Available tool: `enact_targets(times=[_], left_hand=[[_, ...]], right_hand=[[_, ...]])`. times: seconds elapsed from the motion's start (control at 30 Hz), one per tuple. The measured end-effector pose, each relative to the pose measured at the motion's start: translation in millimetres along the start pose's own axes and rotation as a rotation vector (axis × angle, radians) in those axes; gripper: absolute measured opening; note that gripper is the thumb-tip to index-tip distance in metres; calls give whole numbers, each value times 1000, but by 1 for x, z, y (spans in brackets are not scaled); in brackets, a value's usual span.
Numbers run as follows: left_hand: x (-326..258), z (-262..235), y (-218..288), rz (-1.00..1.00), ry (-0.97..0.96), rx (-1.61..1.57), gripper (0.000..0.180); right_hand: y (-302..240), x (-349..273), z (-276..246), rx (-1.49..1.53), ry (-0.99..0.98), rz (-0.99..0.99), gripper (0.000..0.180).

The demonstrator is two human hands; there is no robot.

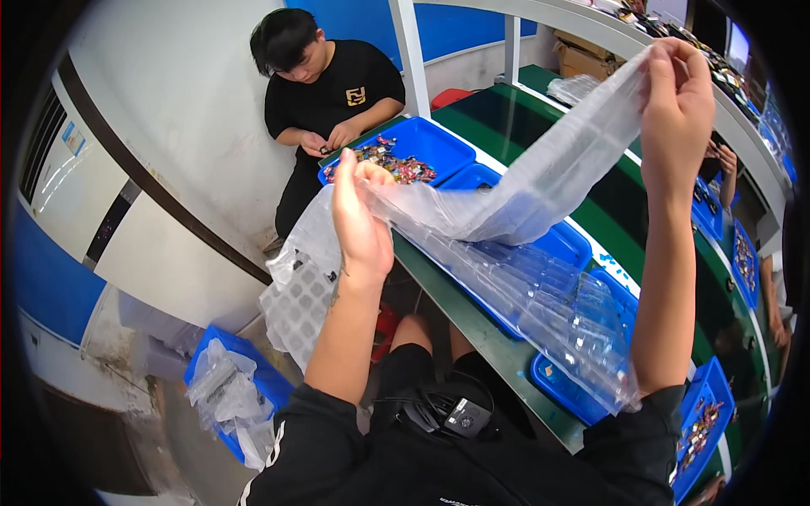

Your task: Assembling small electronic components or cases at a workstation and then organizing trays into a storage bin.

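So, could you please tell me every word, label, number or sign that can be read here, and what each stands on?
Co-worker's black shirt: gold letter-like mark on the chest, which I won't copy.
Notice at left: too small to read.
Wearer's black shirt: white print at the lower edge, too small to read.

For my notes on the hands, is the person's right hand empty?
No, the right hand pinches the raised end of a translucent plastic sheet.

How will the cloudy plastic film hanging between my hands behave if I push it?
The cloudy film is probably floppy, since it sags between your left hand and right hand. It seems light for its size, looking thin and translucent.
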State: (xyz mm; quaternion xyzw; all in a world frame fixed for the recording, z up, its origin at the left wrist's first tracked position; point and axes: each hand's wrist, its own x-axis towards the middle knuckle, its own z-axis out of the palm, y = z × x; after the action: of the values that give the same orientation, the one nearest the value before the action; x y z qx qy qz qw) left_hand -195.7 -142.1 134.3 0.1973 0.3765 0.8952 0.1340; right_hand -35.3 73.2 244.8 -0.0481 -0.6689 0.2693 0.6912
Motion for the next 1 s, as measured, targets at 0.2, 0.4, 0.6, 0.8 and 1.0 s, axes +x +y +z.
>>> enact_targets(times=[0.2, 0.4, 0.6, 0.8, 1.0], left_hand=[[-6, -35, -6, 15, -83, -106, 45], [-9, -21, 6, 32, -80, -161, 43], [-6, 20, 37, 86, -109, -102, 45], [2, 15, 53, 88, -160, -315, 44], [-1, -65, 67, 113, -184, -487, 33]], right_hand=[[37, -12, -19, -210, 20, -13, 15], [1, -18, -14, 80, 20, 93, 13], [-41, 12, 4, 170, 9, -6, 17], [-60, 7, 8, 274, 4, -192, 5], [-91, -85, 28, 544, -720, 222, 21]])
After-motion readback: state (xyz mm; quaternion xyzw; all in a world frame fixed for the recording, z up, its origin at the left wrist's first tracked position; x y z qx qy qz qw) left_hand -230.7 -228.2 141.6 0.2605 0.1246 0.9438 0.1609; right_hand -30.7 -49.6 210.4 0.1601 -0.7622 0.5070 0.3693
